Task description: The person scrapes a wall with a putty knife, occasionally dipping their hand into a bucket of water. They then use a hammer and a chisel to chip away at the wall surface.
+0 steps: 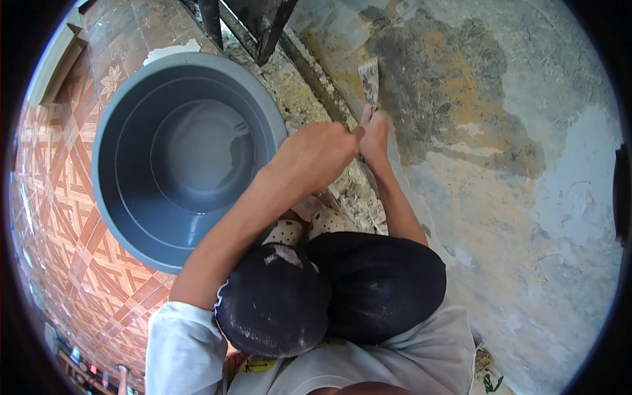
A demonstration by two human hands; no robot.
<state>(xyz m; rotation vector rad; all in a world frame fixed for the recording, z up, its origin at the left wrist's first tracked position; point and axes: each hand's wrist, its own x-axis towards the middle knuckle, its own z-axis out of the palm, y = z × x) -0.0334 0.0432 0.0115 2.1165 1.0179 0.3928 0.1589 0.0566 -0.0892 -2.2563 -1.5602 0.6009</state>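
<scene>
A putty knife (370, 80) with a smeared metal blade points up and away from me. My right hand (374, 135) is closed around it just below the blade, thumb laid along the neck. My left hand (322, 153) is a fist with its back towards me, right beside my right hand. A small brown piece shows at its fingers; I cannot tell what it grips. Left of my forearm stands a big grey tub (112, 164) with shallow water (197, 145) at its bottom. Dark and ochre patches mark the grey cement surface (461, 99) by the blade.
A rough, crumbling masonry edge (352, 191) runs between the tub and the cement surface. Dark metal legs (266, 33) stand at the top. Patterned reddish tiles (72, 217) cover the left side. My clogs (326, 222) and bent knees (276, 303) are below my hands.
</scene>
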